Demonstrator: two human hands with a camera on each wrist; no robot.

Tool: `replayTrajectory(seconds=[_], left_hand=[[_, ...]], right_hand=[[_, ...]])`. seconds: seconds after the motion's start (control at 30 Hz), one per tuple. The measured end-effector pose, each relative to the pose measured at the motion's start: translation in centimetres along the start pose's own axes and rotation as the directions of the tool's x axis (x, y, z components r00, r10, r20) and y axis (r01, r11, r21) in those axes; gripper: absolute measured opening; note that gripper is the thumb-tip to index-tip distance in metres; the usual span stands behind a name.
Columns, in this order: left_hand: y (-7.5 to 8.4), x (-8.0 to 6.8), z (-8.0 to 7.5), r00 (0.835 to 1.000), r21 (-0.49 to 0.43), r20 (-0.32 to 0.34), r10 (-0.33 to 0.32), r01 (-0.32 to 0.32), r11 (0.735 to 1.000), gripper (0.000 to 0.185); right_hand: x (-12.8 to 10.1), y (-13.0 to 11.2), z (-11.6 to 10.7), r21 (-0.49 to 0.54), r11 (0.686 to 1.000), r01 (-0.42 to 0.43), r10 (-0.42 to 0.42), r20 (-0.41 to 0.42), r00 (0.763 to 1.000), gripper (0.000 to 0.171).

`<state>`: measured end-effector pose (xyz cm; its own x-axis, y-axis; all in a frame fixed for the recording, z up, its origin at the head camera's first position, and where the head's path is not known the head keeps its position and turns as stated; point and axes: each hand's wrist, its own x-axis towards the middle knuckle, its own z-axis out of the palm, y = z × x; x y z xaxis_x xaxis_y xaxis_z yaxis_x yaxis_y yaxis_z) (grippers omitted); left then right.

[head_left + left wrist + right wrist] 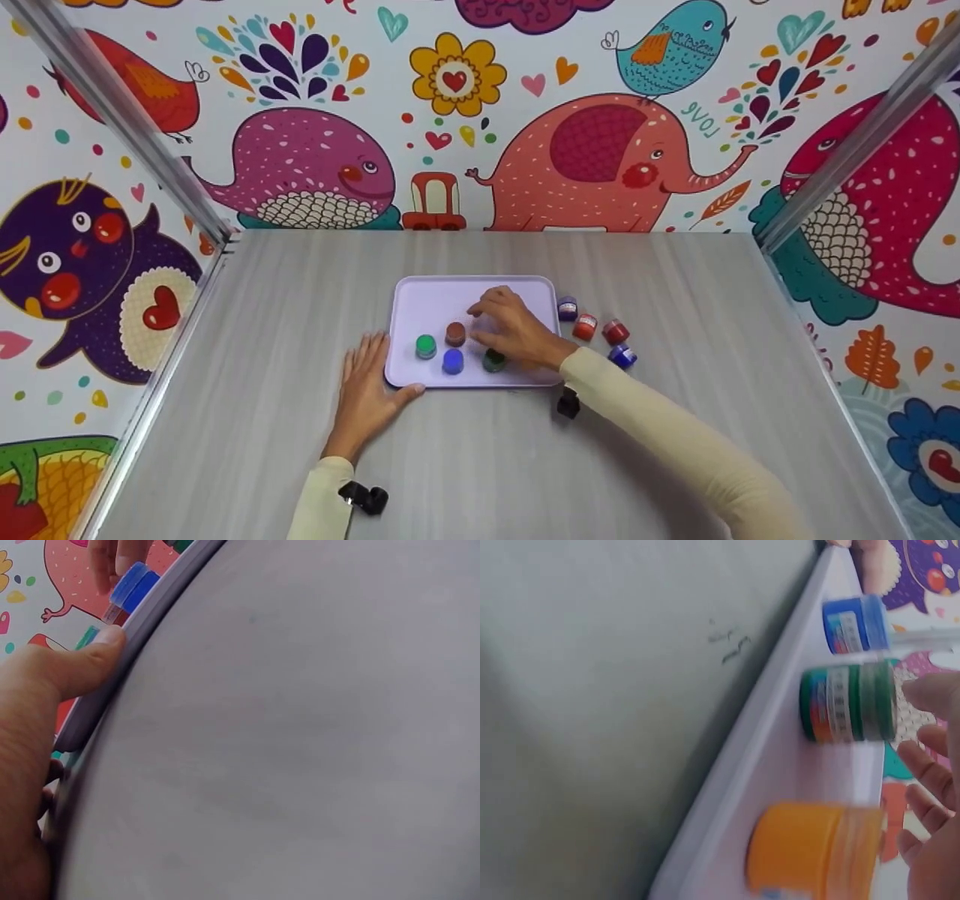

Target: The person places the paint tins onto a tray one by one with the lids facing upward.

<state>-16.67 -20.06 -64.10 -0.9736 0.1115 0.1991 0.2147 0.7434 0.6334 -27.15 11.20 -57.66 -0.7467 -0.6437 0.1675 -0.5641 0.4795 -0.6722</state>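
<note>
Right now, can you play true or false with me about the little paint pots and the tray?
1. The left hand touches the tray at its corner. True.
2. All the pots sit on the tray. False: four pots, like the red pot, stand on the table beside it.
3. A blue pot is on the tray. True.
4. The right hand rests on the bare table. False: it is over the tray, by the dark green pot.

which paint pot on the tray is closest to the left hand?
The light green-lidded pot, at the tray's front left. The brown, blue and dark green pots sit further right, towards the right hand.
</note>
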Motion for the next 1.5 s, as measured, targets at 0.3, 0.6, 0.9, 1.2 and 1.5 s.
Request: replayTrajectory(seconds=[0.3, 0.6, 0.9, 1.2, 1.5], left_hand=[[0.1, 0.1, -0.1, 1.0, -0.004, -0.002, -0.003, 0.003, 1.0, 0.112], [0.1, 0.0, 0.0, 1.0, -0.005, 0.004, -0.008, 0.008, 1.0, 0.113], [0.3, 0.1, 0.0, 0.999, -0.02, 0.02, -0.031, 0.032, 0.999, 0.114], [0.4, 0.1, -0.1, 1.0, -0.018, 0.014, -0.019, 0.02, 1.0, 0.114], [0.2, 0.1, 0.0, 1.0, -0.005, -0.006, -0.005, 0.005, 1.0, 0.112]], right_hand=[[-3.0, 1.6, -2.5, 0.084, 0.988, -0.126, 0.133, -0.084, 0.988, 0.038], [-5.1, 3.3, -4.7, 0.109, 0.96, -0.259, 0.276, -0.179, 0.945, 0.035], [-7.1, 6.0, -6.9, 0.148, 0.939, -0.309, 0.336, -0.226, 0.914, 0.033], [-8.8, 8.3, -8.0, 0.176, 0.903, -0.391, 0.426, -0.256, 0.868, 0.041], [-9.0, 9.0, -8.1, 0.189, 0.892, -0.411, 0.446, -0.221, 0.867, 0.045]])
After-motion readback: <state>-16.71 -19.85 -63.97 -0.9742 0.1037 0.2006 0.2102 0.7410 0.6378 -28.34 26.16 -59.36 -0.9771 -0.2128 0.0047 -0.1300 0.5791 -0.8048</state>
